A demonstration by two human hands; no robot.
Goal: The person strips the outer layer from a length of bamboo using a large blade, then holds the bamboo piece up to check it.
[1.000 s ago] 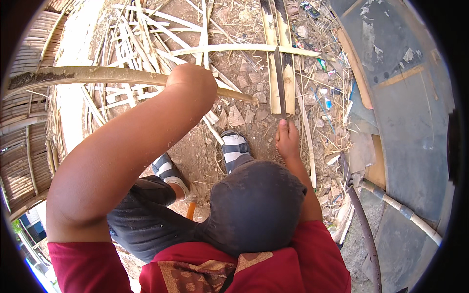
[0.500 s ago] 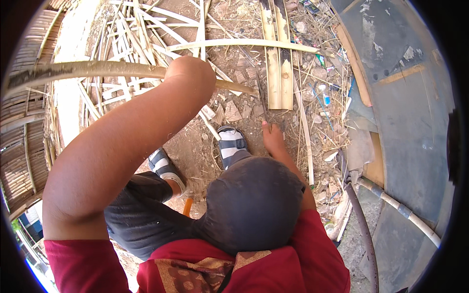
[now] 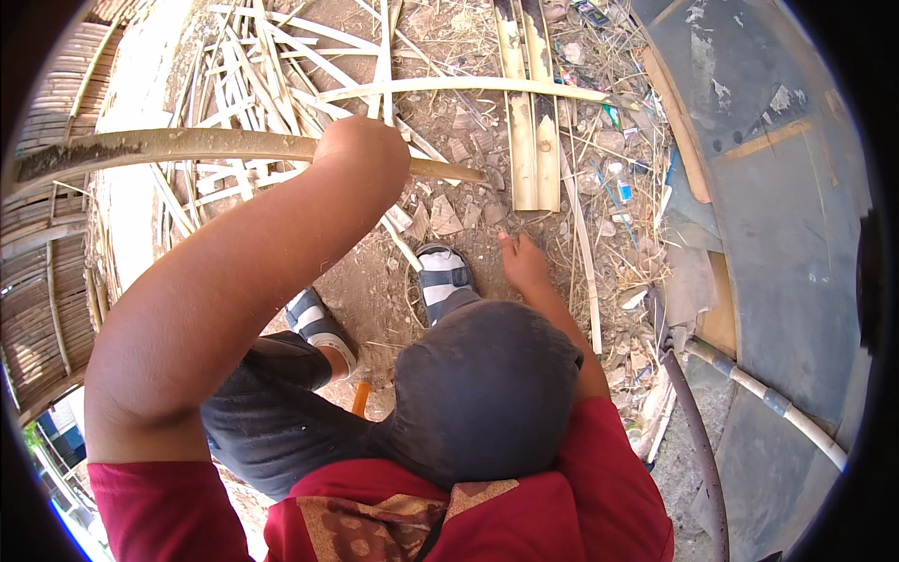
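My left hand point(image 3: 363, 142) is closed around a long split bamboo strip point(image 3: 211, 146), which runs sideways across the view. One end of the strip reaches past the left rim, and its tapered end sticks out to the right of the hand. Lower and to the right, my right hand point(image 3: 526, 262) is closed with the thumb on top. A dark, thin knife showed in it half a second ago; its blade is hard to make out now. My bent right leg, with its dark knee point(image 3: 487, 393), hides part of the right forearm.
Pale bamboo strips point(image 3: 257, 84) lie heaped at the far left. Two wide split bamboo pieces point(image 3: 523, 159) lie beyond my right hand, crossed by a thin strip point(image 3: 449, 84). Grey sheets point(image 3: 787, 234) stand along the right, a woven bamboo panel point(image 3: 47, 281) at left. Litter covers the ground.
The bamboo strip and my left hand have shifted slightly downward and left. The dark blade that rose from my right hand is no longer distinct; that hand has barely moved.
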